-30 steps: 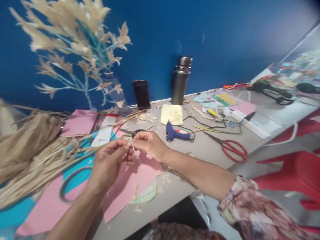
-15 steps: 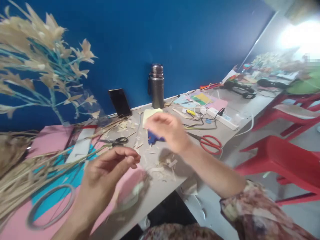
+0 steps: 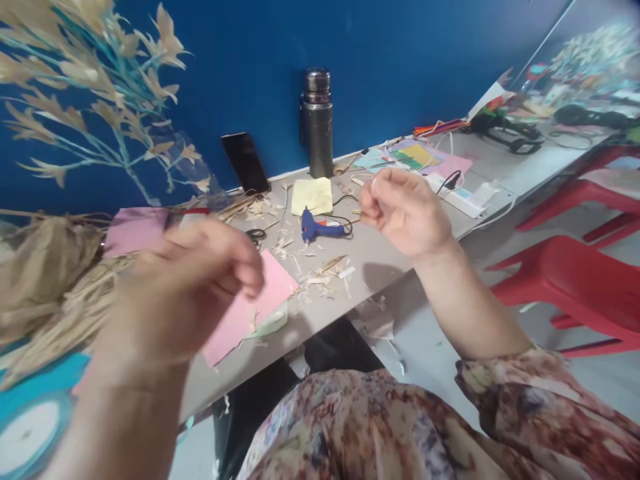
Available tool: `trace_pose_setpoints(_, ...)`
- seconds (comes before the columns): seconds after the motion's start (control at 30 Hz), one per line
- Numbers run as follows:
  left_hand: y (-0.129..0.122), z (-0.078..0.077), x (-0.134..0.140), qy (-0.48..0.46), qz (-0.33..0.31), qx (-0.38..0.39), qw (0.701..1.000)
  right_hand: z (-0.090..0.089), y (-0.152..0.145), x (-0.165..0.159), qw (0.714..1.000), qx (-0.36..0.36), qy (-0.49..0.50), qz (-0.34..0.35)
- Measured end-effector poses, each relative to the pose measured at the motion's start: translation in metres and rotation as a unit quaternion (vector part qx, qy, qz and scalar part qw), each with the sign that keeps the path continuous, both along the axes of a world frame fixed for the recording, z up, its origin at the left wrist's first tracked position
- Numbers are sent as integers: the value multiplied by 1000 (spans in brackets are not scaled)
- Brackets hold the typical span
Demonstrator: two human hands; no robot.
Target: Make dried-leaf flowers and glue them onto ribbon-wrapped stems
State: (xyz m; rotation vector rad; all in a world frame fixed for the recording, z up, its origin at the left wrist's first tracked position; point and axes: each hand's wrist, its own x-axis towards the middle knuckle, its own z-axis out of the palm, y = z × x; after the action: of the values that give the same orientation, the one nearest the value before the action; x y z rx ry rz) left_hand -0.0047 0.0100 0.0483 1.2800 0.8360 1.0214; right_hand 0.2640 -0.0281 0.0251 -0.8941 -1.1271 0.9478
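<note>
Two bare hands, well apart, fingers curled: left hand [image 3: 187, 287] blurred, right hand [image 3: 407, 210] with thumb and fingers bunched, can't tell if either pinches anything. Smooth, pistol-shaped blue glue gun [image 3: 320, 229] and thin, curled pale shavings [image 3: 325, 281] lie between them; flat, straight-edged pink sheet [image 3: 236, 327] partly under the left.

From far off, I see a messy table [image 3: 365, 247].
1 blue glue gun [image 3: 320, 231] lies just in front of a yellow square [image 3: 313, 195]. Behind, 1 dark flask [image 3: 321, 137] stands up and 1 phone [image 3: 246, 163] leans back. Pale scraps [image 3: 324, 283] lie near a pink sheet [image 3: 273, 283], and a white power strip [image 3: 460, 201] sits to the right.
</note>
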Motion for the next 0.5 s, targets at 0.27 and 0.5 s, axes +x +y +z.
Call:
trace_pose_setpoints(0.27,-65,-84,45,-55,14,-34,998,-53,-49,-69,998,-47,-24,32)
trace_pose_setpoints(0.5,-68,-94,38,-49,37,-23,998,-67,-54,-83,995,-65,-73,1)
